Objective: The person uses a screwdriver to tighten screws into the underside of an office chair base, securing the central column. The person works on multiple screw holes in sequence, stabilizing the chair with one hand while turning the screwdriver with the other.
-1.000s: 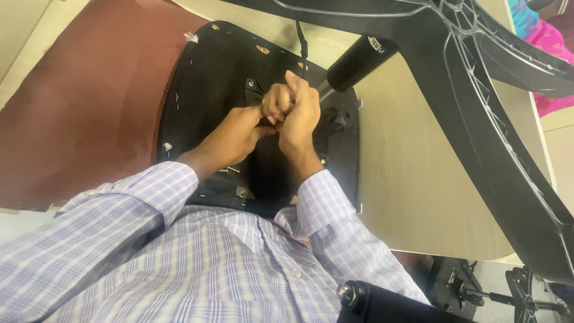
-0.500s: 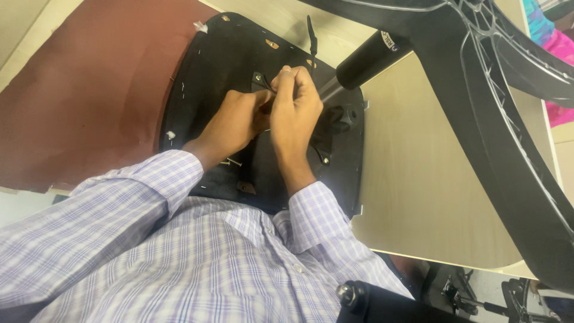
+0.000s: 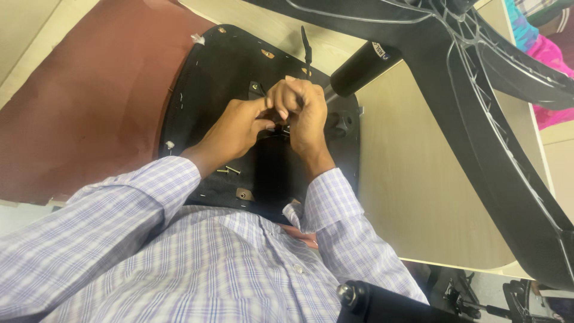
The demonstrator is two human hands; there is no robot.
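Note:
The black underside of an upturned chair seat lies on a table. Both my hands meet over the metal mechanism at its centre. My left hand pinches a small metal part under my right fist. My right hand is closed around something thin, apparently a small tool; what it is stays hidden by the fingers. Two loose screws lie on the seat near my left wrist. A black gas cylinder rises from the mechanism to the chair's star base at the upper right.
A reddish-brown sheet lies under the seat on the left. The beige tabletop shows to the right. A thin black lever and a black knob stick out by my hands. Someone in pink is at the top right.
My hands stay clasped over the mechanism and have shifted slightly, the right fist turning over the left fingertips. The view has moved a little.

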